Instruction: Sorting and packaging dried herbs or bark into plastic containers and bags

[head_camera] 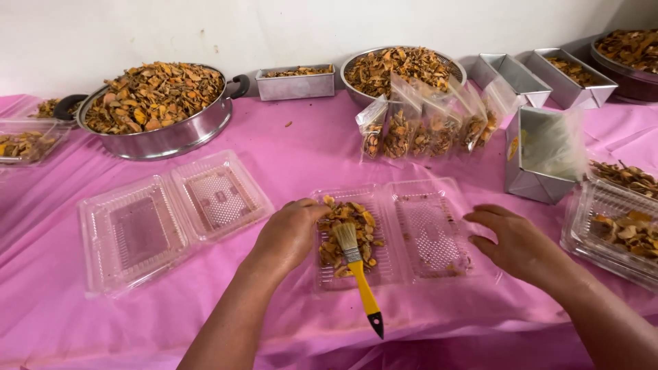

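The left hand [291, 233] rests at the left edge of the open clamshell box [404, 233], its fingers curled together over the dried orange slices [346, 229] heaped in the box's left half; whether they pinch any slices cannot be told. A yellow-handled brush [356, 264] lies across that heap, bristles on the slices, handle pointing toward the person. The right hand [514, 240] hovers at the box's right edge, fingers loosely apart, holding nothing. Left of the box lies a second, empty clamshell [171, 216] on the pink-covered bench [295, 151]. Behind the box stand filled clear bags [425, 127], and farther back-left a large metal pan [161, 109] of slices.
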